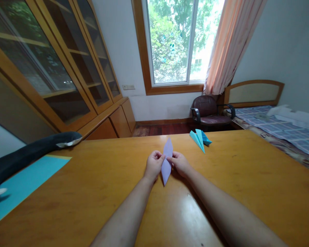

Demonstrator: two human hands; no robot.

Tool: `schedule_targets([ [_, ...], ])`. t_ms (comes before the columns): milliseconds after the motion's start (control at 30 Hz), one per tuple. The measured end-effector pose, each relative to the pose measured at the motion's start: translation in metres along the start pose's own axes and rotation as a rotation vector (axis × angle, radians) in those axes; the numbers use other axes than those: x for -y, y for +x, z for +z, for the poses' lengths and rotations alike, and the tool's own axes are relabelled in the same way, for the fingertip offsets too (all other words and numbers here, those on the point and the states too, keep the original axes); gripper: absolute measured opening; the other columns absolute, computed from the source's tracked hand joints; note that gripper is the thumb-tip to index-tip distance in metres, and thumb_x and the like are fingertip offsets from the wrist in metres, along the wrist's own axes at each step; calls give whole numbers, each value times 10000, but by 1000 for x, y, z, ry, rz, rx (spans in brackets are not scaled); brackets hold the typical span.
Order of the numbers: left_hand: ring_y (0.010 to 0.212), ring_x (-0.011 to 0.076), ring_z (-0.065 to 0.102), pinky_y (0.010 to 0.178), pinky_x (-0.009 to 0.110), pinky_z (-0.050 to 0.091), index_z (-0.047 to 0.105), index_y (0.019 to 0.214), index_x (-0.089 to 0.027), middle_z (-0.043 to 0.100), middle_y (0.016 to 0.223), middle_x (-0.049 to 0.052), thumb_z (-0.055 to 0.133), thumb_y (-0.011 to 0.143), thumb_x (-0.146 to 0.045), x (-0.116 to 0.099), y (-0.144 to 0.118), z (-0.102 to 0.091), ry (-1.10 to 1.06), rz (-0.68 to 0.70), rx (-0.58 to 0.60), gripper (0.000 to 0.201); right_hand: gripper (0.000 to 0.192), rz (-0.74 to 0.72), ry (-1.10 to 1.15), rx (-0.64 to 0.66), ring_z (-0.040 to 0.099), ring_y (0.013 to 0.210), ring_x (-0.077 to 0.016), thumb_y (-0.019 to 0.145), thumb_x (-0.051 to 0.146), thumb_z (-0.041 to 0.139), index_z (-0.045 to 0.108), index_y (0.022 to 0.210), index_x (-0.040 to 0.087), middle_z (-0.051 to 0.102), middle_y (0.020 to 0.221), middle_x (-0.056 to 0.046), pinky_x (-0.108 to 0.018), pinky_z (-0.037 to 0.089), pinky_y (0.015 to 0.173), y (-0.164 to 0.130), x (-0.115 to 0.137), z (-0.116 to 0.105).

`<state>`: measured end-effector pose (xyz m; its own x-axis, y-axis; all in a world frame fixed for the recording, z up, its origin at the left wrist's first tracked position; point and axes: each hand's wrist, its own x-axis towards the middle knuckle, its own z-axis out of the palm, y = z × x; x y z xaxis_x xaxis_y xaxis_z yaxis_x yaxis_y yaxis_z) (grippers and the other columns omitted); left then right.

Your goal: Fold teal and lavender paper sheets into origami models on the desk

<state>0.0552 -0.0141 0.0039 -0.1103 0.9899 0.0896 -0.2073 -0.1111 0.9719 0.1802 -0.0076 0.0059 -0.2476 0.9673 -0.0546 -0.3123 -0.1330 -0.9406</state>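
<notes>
A folded piece of purple paper (167,168), long and pointed at both ends with a narrow waist, is held just above the wooden table. My left hand (153,166) pinches it at the waist from the left. From the other side my right hand (179,163) grips the same spot, its thumb almost meeting the left thumb. The fingers behind the paper are partly hidden. Beyond my right hand, a light-blue paper plane (198,140) and a darker blue folded paper (206,138) lie together near the table's far edge.
Blue sheets (38,178) and a dark plush-like object (31,154) with white patches lie at the table's left. A maroon armchair (208,109) stands past the far edge. A bed (285,123) is at the right, a glass-fronted cabinet (74,61) at the left.
</notes>
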Motion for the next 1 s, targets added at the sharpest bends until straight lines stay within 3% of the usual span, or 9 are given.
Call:
schedule_targets([
  [200,569,78,511,560,188,417,521,636,-164,540,592,-55,705,609,-259,-1,1,1,83,78,4,209,295,-14,-24,-57,392,446,-77,586,398,745,586,627,153,521,502,39,-222,272,447,3,-6,-5],
  [333,628,122,591,626,239,481,661,693,-146,666,673,6,684,630,-246,-3,-1,2,89,-5,53,121,338,-12,-31,-79,417,466,-83,586,441,748,570,621,155,533,524,34,-222,299,461,5,-11,-8],
  [467,768,175,657,744,293,518,728,834,-146,734,842,56,695,633,-232,-2,-2,-1,73,-72,111,221,330,19,-74,-55,430,464,-88,572,427,759,577,617,155,541,519,28,-224,302,459,6,-14,-10],
  [667,901,214,665,887,360,492,728,964,-151,727,999,83,730,626,-237,-1,0,-8,33,-124,268,349,313,42,-104,-24,420,454,-81,582,398,747,545,591,159,527,506,36,-221,285,454,5,-14,-10],
  [933,845,208,671,826,347,511,708,1030,-147,723,1006,97,774,562,-184,1,7,-16,-115,-220,216,474,326,-68,27,-76,325,396,-57,532,262,764,467,657,208,398,438,121,-197,234,418,3,-6,-4],
  [1000,819,205,673,806,344,511,708,1029,-135,725,985,109,773,558,-183,2,8,-17,-168,-251,201,478,278,-85,22,-32,377,423,-64,542,253,761,517,663,199,471,473,99,-202,273,442,2,-4,-3],
])
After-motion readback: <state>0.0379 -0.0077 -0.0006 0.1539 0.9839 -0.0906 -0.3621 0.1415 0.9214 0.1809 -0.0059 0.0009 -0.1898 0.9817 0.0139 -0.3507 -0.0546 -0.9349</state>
